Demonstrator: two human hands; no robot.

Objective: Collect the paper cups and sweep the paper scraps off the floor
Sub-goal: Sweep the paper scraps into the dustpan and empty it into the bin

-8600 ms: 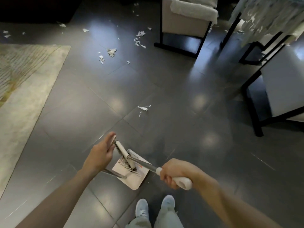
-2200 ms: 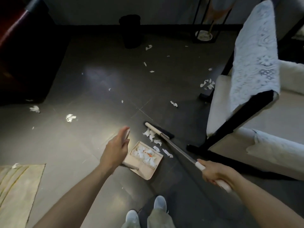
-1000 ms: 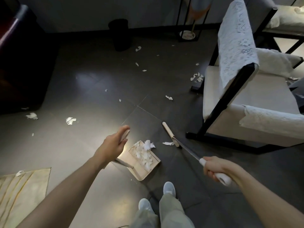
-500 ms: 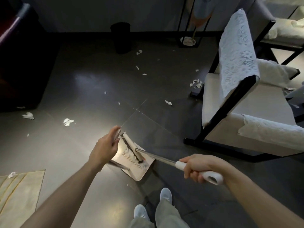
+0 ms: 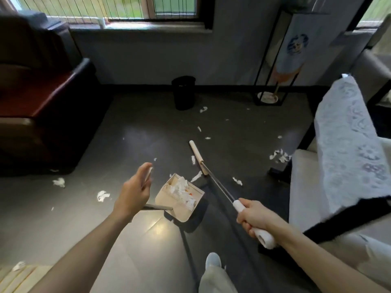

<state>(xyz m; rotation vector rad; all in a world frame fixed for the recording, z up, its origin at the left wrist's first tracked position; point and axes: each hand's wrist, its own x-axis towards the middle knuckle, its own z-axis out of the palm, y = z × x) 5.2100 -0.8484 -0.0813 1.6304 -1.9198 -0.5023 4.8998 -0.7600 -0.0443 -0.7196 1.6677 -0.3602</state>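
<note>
A person looks down at a dark tiled floor [image 5: 148, 134]. The left hand [image 5: 133, 193] has its grip closed on the upright handle of a cream dustpan [image 5: 179, 214], which rests on the floor by their feet. White paper scraps [image 5: 179, 189] are heaped inside the pan.

The right hand [image 5: 254, 218] has its grip wrapped round the white end of a broom [image 5: 218, 185]. Half a second ago the broom head lay inside the dustpan. Now it is out on the floor beyond the pan, with the shaft stretched forward.

A loose scrap [image 5: 196, 177] lies between the broom head and the pan, and more scraps are scattered further off. The view has also lifted. It now takes in a black bin [image 5: 183, 93] by the wall and a window [image 5: 127, 7] above it.
</note>
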